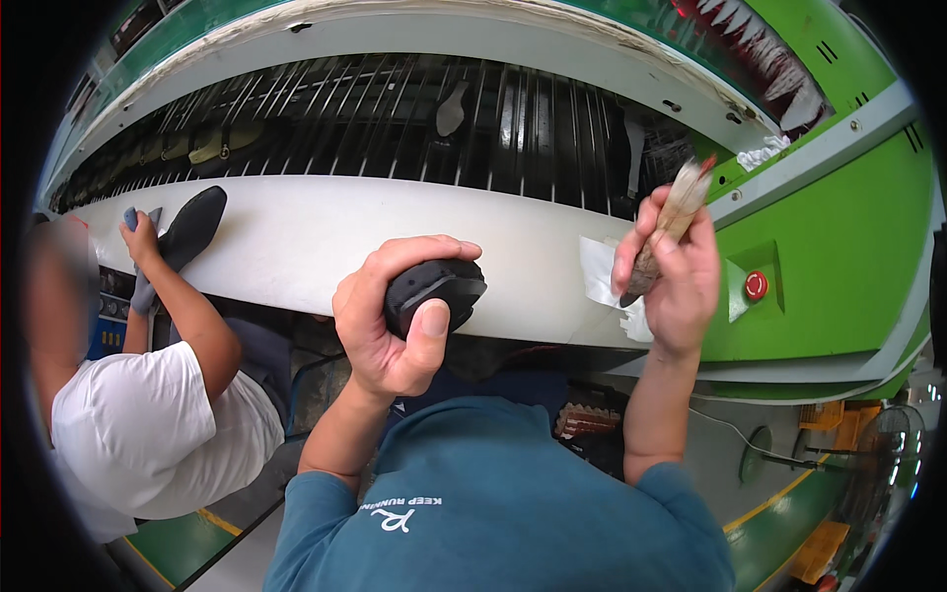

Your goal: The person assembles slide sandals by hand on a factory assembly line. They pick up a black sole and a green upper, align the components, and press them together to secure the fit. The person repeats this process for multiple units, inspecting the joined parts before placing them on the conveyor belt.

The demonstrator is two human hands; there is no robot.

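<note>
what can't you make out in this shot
All in the head view:
black piece: the side against the palm, hidden by the left hand
brush-like tool: its middle, partly covered by the right hand; its upper tip, blurred
green machine: its top, cut off by the upper edge

Black rounded shoe-like piece, grey edge, sat in left grip; tan-brown tapered stick-like tool, dark lower tip, reddish top, leaned in right grip.
</note>
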